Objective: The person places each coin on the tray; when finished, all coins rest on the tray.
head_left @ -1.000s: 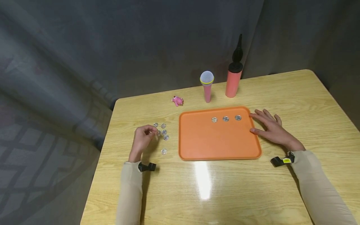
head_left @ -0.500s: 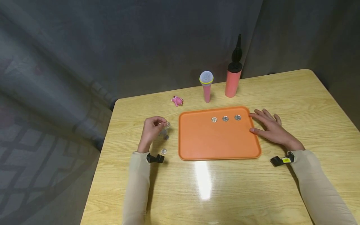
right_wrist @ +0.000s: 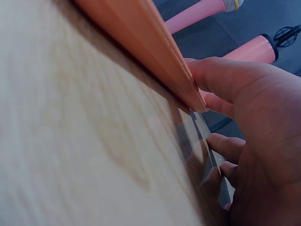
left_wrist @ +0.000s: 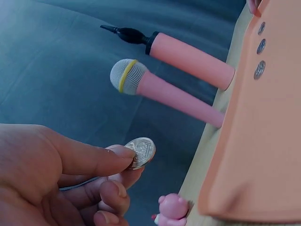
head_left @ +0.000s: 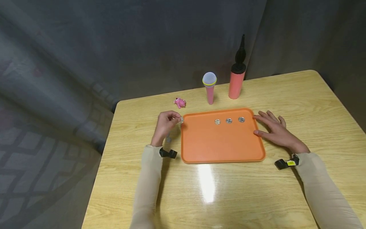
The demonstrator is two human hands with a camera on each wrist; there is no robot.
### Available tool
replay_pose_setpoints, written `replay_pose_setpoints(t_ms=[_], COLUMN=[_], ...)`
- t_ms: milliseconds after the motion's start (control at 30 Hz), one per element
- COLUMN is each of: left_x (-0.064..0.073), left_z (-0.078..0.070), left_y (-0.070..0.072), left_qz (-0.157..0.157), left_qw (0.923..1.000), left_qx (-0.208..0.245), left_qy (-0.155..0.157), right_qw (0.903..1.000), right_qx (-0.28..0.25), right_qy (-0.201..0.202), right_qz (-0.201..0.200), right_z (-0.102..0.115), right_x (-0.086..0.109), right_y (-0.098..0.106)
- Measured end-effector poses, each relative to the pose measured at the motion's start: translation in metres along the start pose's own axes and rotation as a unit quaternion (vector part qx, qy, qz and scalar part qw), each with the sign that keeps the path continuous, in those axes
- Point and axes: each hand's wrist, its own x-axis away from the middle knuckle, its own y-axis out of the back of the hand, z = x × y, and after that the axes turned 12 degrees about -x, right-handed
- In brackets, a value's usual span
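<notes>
Between thumb and index finger, my left hand (head_left: 165, 123) pinches a silver coin (left_wrist: 142, 153). In the head view the coin overlaps the upper left corner of the orange tray (head_left: 223, 159). Three silver coins (head_left: 228, 121) lie in a row in the tray's upper right part. Some coins (head_left: 168, 139) show in the shadow beside my left wrist; the others there are hidden behind the hand and arm. My right hand (head_left: 273, 130) is at the tray's right edge, thumb and index fingertip touching the rim and the other fingers spread over the table.
Behind the tray stand a pink toy microphone (head_left: 210, 92) and a pink balloon pump (head_left: 236, 84) with a black nozzle. A small pink animal figure (head_left: 180, 102) sits near the tray's upper left corner. A dark curtain (head_left: 171, 47) hangs behind the wooden table (head_left: 243, 194).
My left hand has picked a coin from the group at the left and carried it right and away from me, up to the tray's corner. My right hand has stayed in place.
</notes>
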Motion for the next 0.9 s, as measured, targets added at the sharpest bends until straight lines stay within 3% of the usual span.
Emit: replay_pose_setpoints(t_ms=[167, 500, 900], left_x=[-0.009, -0.023, -0.032], left_z=[-0.008, -0.020, -0.021], left_y=[-0.013, -0.042, -0.072], left_qz=[0.009, 0.037, 0.077], left_qw=[0.9999, 0.9981, 0.9969], left_qx=[0.008, -0.032, -0.005], left_qy=[-0.007, -0.037, -0.014], right_qw=[1.0000, 1.0000, 1.0000], right_qx=[0.001, 0.001, 0.000], right_qy=[-0.003, -0.002, -0.007], right_qz=[-0.002, -0.001, -0.001], right_z=[0.001, 0.000, 0.000], right_x=[0.000, 0.000, 0.001], right_y=[0.000, 0.000, 0.000])
